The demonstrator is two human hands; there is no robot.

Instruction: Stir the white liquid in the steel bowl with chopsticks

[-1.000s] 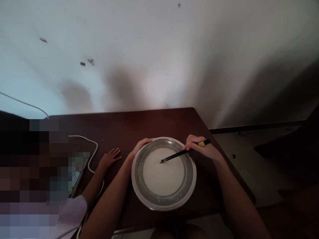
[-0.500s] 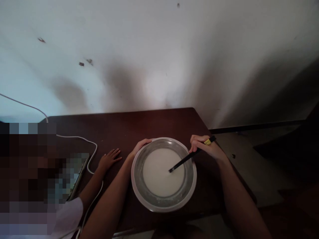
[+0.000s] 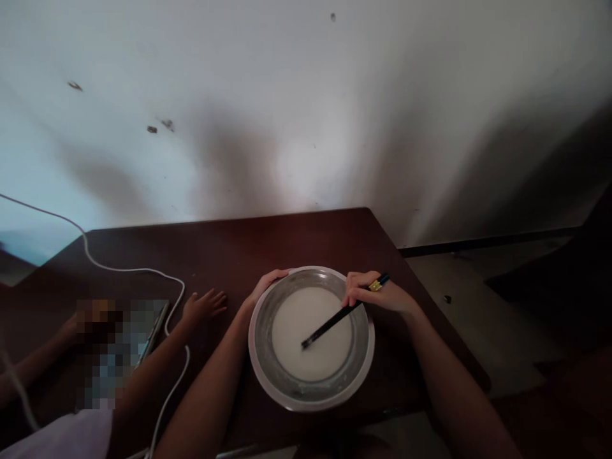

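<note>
A round metal bowl (image 3: 268, 370) of white liquid (image 3: 306, 319) sits on a dark brown table (image 3: 248, 245). My left hand (image 3: 264, 287) curls over the bowl's far left rim and grips it. My right hand (image 3: 375, 294) hovers over the right rim, closed on black chopsticks (image 3: 332, 322) with yellow-banded tops. Their tips dip into the liquid near the middle of the bowl.
Another person sits at my left; a small hand (image 3: 203, 305) lies flat on the table beside the bowl. A white cable (image 3: 138, 271) loops across the table's left side. A pale wall rises behind the table, whose right edge (image 3: 430, 299) drops to the floor.
The chopstick tips have swept from the upper middle of the liquid down toward the lower left. My right hand shifted slightly left. The person at my left has leaned lower and away.
</note>
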